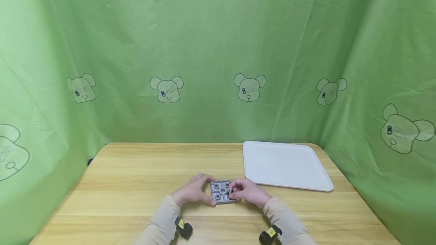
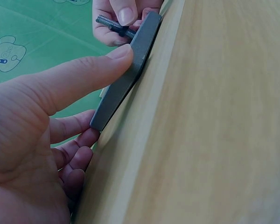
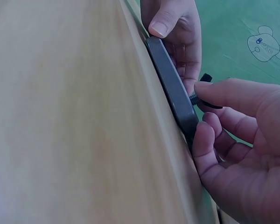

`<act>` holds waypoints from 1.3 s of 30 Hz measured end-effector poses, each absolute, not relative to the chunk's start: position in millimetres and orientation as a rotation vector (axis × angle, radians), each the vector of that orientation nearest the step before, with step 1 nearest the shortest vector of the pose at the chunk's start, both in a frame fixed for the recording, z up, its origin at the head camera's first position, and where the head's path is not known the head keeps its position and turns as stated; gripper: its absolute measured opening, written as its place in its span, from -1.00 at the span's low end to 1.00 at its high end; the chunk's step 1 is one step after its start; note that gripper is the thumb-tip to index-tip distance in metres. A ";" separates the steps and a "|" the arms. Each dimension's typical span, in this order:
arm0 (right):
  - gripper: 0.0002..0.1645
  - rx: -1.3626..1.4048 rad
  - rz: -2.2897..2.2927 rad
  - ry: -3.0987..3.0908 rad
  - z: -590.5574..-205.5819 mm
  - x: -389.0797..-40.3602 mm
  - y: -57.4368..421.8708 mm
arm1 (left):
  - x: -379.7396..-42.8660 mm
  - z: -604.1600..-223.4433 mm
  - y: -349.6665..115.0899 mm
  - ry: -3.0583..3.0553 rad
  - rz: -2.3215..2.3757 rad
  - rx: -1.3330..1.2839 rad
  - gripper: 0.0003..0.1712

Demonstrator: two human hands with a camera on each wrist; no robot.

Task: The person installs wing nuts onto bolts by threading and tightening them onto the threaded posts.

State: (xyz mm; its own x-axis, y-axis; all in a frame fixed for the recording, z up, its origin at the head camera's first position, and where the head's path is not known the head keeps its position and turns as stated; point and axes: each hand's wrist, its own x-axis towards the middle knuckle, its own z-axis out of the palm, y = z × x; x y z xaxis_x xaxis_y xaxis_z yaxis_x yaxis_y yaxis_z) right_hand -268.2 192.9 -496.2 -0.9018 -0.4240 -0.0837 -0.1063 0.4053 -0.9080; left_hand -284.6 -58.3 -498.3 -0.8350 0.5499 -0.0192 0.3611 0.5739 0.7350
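A grey square plate (image 1: pixel 216 191) with several round holes and grooves in its upper face lies on the table in front of me. My left hand (image 1: pixel 193 191) holds its left side, thumb at the near corner and fingers at the far one. Over the plate's right part, my right hand (image 1: pixel 250 191) pinches a threaded bolt (image 2: pixel 106 21) between thumb and fingers. The bolt stands up from the plate's face, with a dark wider part around its shank. Curved black pieces (image 3: pixel 212 105) show by the right thumb in the right wrist view. Fingers hide the bolt's lower end.
A white tray (image 1: pixel 286 165) lies at the back right of the wooden table (image 1: pixel 146 173), its near edge just beyond my right hand. Green curtains (image 1: pixel 211 48) with bear-head prints enclose the back and both sides. Black wrist cameras (image 1: pixel 185 230) are strapped to both sleeves.
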 end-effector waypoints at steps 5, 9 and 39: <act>-0.73 -0.442 -1.468 2.423 -496.0 -266.9 190.1 | -285.0 -498.4 -58.5 2.571 1.102 0.763 -0.05; -0.72 -0.428 -1.445 2.455 -494.3 -265.9 188.3 | -284.9 -498.0 -58.5 2.576 1.096 0.766 -0.05; -0.63 -0.527 -1.594 2.149 -497.5 -271.5 203.1 | -284.9 -498.7 -58.8 2.579 1.096 0.762 -0.04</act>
State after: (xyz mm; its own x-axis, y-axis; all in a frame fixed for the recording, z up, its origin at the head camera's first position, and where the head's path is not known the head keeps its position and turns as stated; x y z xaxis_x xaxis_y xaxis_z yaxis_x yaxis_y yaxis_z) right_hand -271.5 203.1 -497.5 -0.8437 -0.5272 -0.1010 -0.0562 0.2738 -0.9601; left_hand -284.9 -58.8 -498.7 -0.8360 0.5486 -0.0143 0.3705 0.5835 0.7227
